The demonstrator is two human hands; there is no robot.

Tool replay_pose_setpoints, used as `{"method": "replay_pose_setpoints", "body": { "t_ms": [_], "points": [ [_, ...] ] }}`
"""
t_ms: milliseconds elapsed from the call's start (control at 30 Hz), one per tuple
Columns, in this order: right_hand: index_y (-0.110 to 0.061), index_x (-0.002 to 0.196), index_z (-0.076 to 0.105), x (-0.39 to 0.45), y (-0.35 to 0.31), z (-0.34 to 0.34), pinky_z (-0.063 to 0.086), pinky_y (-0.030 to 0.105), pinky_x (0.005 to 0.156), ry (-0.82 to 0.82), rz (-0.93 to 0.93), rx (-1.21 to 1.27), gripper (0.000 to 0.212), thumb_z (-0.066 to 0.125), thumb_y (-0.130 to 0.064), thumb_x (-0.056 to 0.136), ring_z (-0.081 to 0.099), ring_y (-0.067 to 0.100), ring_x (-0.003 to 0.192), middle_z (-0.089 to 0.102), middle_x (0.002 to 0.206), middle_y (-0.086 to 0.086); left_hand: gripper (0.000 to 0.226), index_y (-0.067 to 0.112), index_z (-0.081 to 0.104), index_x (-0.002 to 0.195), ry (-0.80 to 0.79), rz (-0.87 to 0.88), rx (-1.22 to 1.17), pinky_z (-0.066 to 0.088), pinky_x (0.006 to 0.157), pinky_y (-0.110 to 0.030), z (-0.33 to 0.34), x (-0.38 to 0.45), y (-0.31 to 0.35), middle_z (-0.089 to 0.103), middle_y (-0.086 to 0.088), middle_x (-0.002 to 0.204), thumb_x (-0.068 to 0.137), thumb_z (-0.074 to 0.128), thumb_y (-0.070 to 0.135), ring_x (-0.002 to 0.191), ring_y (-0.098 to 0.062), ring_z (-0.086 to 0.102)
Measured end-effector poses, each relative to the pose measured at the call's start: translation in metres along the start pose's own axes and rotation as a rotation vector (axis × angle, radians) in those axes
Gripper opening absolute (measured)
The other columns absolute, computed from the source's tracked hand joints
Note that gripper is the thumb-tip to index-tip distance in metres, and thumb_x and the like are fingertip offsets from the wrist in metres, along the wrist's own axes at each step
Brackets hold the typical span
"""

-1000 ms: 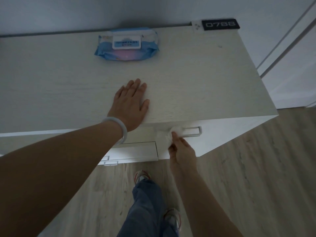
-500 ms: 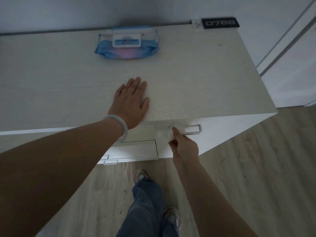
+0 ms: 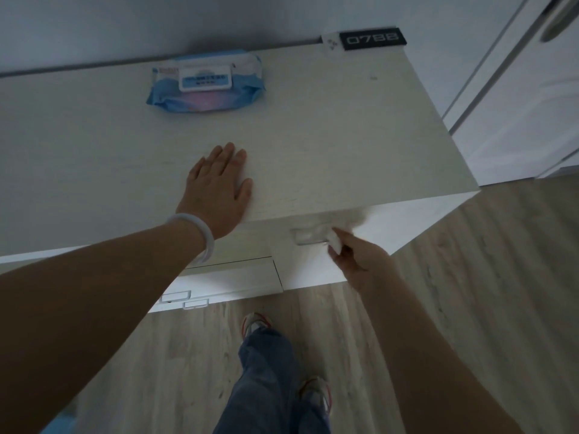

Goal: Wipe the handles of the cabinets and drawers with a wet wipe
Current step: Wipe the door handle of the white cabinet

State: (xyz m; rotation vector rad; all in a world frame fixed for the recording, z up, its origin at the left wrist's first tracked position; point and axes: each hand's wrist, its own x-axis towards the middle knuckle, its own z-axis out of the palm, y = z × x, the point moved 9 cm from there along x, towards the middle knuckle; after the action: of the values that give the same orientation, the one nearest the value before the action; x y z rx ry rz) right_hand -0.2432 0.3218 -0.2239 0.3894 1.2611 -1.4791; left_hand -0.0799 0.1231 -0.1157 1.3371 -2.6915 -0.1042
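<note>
At four o'clock from the flat, open left hand on the worktop, the right hand pinches the wet wipe against the handle; overshooting its end risks slipping off.

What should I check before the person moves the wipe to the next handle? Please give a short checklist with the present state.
1. Wet wipe held in the right hand: ok, the fingers pinch it.
2. Wipe touches the top handle: ok, at its right end.
3. Whole handle already wiped: cannot tell.
4. Left hand steadies the cabinet top: ok, it lies flat and open.
5. Lower handles in view: ok, both visible under the left forearm, untouched by either hand.
6. Wipes pack for a fresh wipe: ok, at the back of the top; lid open or closed, cannot tell.
</note>
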Motion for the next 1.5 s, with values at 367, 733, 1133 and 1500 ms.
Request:
{"method": "replay_pose_setpoints", "body": {
  "t_ms": [367,733,1133,1500],
  "points": [
    [0.001,0.090,0.068,-0.023,0.019,0.004,0.055,0.033,0.089,0.121,-0.184,-0.258,0.017,0.072,-0.014,0.085,0.068,0.025,0.082,0.069,0.096,0.019,0.070,0.017,0.030,0.150,0.035,0.001,-0.001,0.012,0.119,-0.039,-0.002,0.000,0.000,0.025,-0.006,0.158,0.091,0.016,0.051,0.147,-0.023,0.020],
    [-0.015,0.078,0.067,-0.029,-0.054,-0.024,0.048,0.024,0.064,0.262,-0.571,-0.444,0.008,0.072,-0.016,0.084,0.059,0.015,0.067,0.062,0.069,-0.001,0.066,0.019,0.027,0.151,0.011,-0.001,0.010,0.010,0.120,-0.038,-0.001,0.000,-0.001,0.021,-0.004,0.159,0.093,0.020,0.048,0.148,-0.021,0.016],
    [-0.014,0.072,0.055,-0.035,-0.060,-0.005,0.037,0.010,0.056,0.288,-0.803,-0.819,0.020,0.071,-0.022,0.083,0.052,0.011,0.065,0.061,0.079,0.006,0.065,0.019,0.025,0.151,0.001,0.006,0.006,0.010,0.121,-0.039,0.000,0.000,-0.001,0.020,-0.005,0.160,0.094,0.019,0.049,0.148,-0.021,0.014],
    [-0.021,0.062,0.048,-0.045,-0.059,0.002,0.037,0.005,0.061,0.271,-0.886,-0.809,0.032,0.071,-0.011,0.083,0.048,0.003,0.063,0.052,0.079,0.001,0.066,0.018,0.023,0.152,-0.001,0.006,-0.003,0.009,0.121,-0.039,-0.001,0.000,0.000,0.018,-0.005,0.160,0.093,0.017,0.049,0.148,-0.020,0.013]
  ]
}}
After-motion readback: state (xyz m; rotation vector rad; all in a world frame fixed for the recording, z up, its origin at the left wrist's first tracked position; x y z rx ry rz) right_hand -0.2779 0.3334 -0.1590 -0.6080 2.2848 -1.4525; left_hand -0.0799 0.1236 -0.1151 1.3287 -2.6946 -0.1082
